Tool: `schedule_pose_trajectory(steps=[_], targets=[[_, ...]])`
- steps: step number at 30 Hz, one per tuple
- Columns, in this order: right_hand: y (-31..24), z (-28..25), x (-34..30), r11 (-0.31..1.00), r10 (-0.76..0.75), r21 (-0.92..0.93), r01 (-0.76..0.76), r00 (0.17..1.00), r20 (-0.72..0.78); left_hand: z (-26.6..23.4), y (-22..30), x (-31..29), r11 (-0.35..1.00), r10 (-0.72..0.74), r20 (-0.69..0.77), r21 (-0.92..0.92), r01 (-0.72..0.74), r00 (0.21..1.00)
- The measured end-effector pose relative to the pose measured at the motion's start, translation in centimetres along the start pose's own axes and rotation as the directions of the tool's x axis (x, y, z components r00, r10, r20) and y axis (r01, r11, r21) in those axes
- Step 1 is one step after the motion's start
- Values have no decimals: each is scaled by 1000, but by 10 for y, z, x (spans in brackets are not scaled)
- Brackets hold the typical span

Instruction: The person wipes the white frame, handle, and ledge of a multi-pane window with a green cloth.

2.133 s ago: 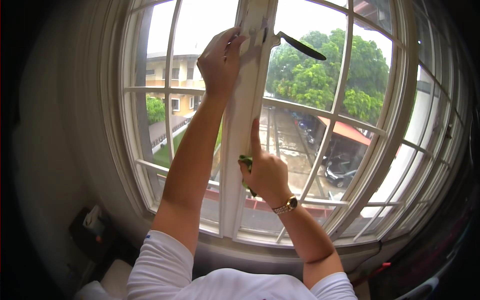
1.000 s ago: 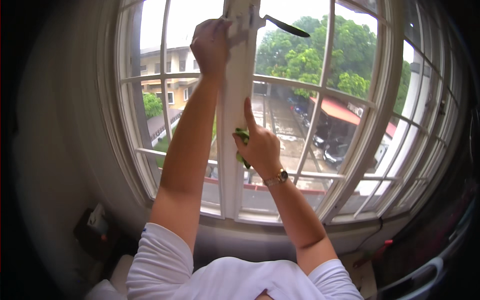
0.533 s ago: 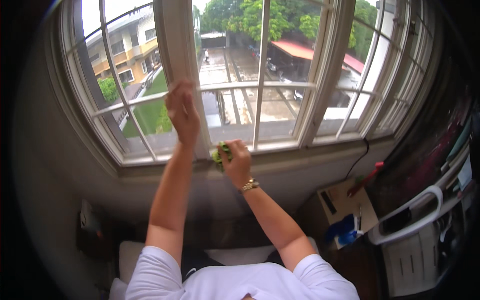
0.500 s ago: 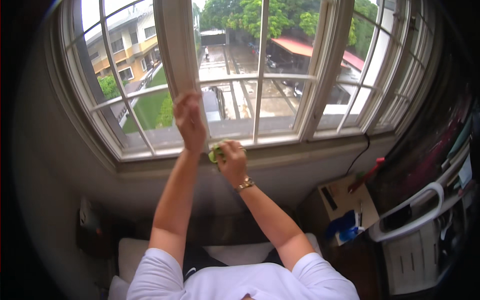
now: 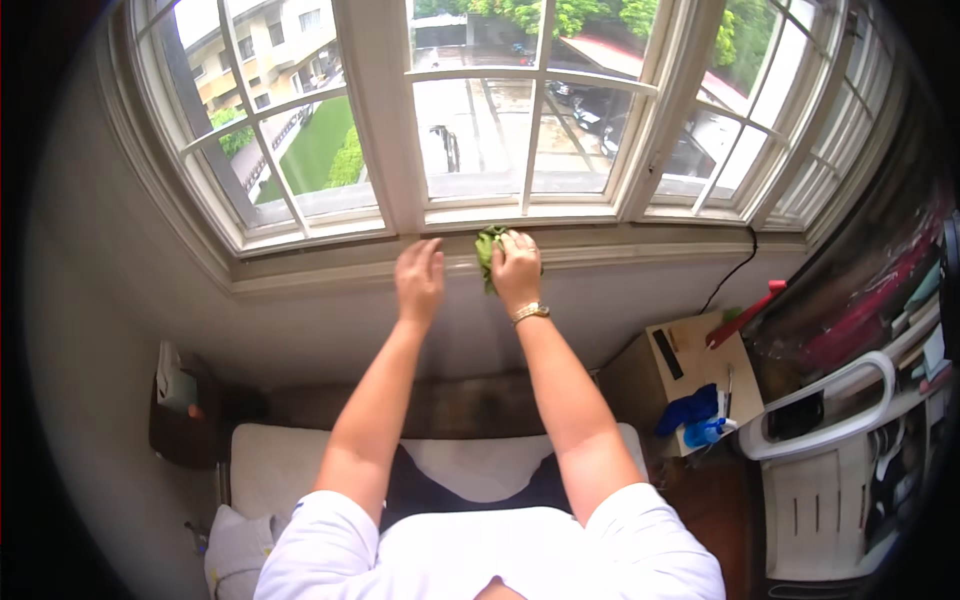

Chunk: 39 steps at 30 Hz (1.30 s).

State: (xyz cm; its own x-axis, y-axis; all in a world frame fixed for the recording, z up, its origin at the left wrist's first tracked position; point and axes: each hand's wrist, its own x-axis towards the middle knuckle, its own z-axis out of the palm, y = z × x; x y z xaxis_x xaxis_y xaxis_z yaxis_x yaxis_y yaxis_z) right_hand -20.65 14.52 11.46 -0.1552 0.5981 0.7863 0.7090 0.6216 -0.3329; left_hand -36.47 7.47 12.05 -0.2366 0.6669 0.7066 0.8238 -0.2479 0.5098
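A crumpled green cloth [image 5: 488, 258] is pressed to the window sill [image 5: 610, 247] under my right hand [image 5: 517, 270], whose fingers are closed over it. A gold-coloured watch circles the right wrist. To the left, my left hand [image 5: 420, 282] is at the sill's front edge with its fingers stretched out and nothing in them. A small gap separates that hand from the cloth. Above both hands stands the white-framed window [image 5: 520, 215] with its panes.
A small wooden table [image 5: 735, 385] at the right holds a blue spray bottle [image 5: 703, 432], a dark blue cloth [image 5: 690, 408] and a red-handled tool [image 5: 745, 315]. A black cord [image 5: 735, 270] hangs from the sill. Beside the table is a white chair [image 5: 820, 490]. A pale cushion [image 5: 290, 465] lies below me.
My left hand has come down from the window frame to the sill's edge. The right hand has slid the green cloth rightward along the sill. The view has tilted downward.
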Motion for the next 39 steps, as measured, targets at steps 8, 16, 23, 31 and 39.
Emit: schedule_pose_trajectory(steps=[8,16,23,31,39], targets=[[-87,54,-1,995,-33,92,29,999,41,-38,-37,-6,980,-131,-251,-180,87,959],[-225,124,-14,848,-209,489,207,977,-50,-149,-166,-17,916,-369,-362,-296,270,856],[-387,225,12,811,-442,472,346,890,108,-241,-246,-17,863,-497,-434,-337,376,751],[-374,236,-7,831,-505,326,451,857,101,-225,-243,-18,959,-275,-396,-45,280,876],[-255,169,-9,902,-385,240,359,920,72,-141,-153,-12,980,-44,-271,177,94,961]])
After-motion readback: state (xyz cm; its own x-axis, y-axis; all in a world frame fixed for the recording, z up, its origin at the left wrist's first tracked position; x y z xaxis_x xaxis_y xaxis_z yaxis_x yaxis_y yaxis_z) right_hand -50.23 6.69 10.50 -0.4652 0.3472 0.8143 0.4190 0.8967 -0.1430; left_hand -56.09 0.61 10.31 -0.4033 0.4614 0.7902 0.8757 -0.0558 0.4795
